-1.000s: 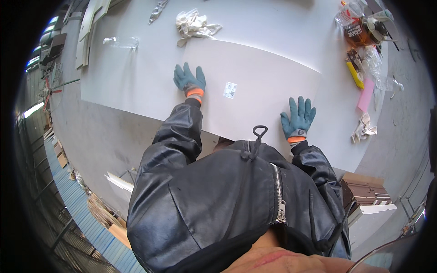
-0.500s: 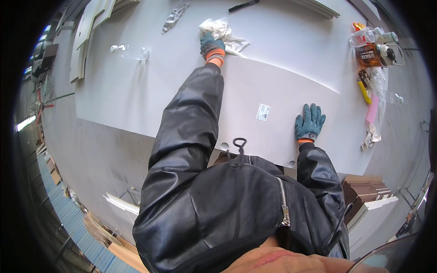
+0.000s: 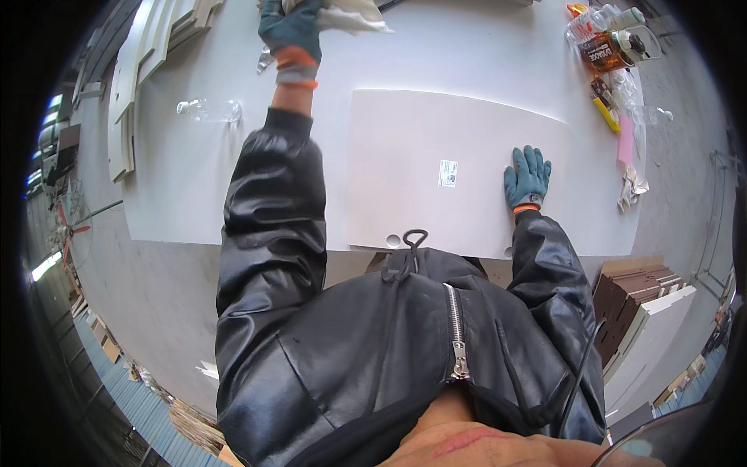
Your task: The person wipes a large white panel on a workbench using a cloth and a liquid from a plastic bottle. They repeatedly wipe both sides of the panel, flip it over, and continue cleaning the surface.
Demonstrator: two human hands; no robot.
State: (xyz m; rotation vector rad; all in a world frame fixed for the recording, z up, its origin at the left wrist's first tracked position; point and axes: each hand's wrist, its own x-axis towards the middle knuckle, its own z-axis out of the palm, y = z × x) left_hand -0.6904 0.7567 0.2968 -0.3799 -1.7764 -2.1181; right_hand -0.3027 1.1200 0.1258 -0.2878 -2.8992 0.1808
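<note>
One pale, off-white rectangular flat board panel [image 3: 397,140] lies face up on the broad, white-topped desk [image 3: 179,187], directly in front of the person, its near edge close to the jacket. A small white printed label [image 3: 447,173] sits flat near its middle; a round hole [image 3: 393,241] is noted at the near edge. The gloved right hand [image 3: 527,177] rests on the panel toward its right side, palm down, fingers apart, gripping nothing. The gloved left hand [image 3: 292,25] is stretched to the far side of the desk, closed on a crumpled white fabric cloth [image 3: 352,14]; its fingertips are partly cut off by the upper edge. On progress: the panel is judged to be laid out and steadied, and the cloth taken up but clear of the panel. Whether the surface has been treated, and how much work is left, cannot be established. Farther out, a clear plastic bottle [image 3: 216,110] lies to the left, with pale stacked boards [image 3: 132,93] beyond it; to the right are an amber jug with a dark cap [image 3: 603,53], a yellow-and-black hand tool [image 3: 605,115] and a pink strip [image 3: 625,142].
</note>
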